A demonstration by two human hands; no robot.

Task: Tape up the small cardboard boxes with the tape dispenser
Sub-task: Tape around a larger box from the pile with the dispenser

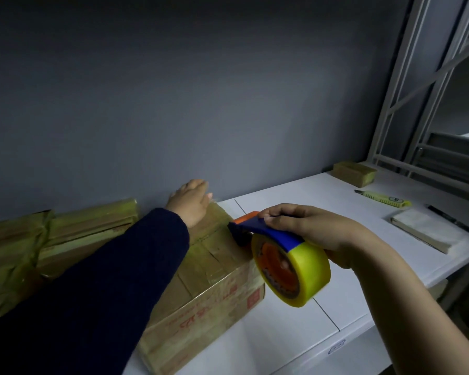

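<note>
Two hands, tape dispenser, cardboard box

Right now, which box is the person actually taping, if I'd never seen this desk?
Start at the white table along the grey wall. It is the cardboard box with red print, under the left hand. Only it has the tape dispenser, held in the right hand, against it.

Dim light. Plain grey-blue wall fills the upper view. White table stands against it, a thin seam crossing its top. White metal shelving frame with diagonal braces stands at right.
</note>
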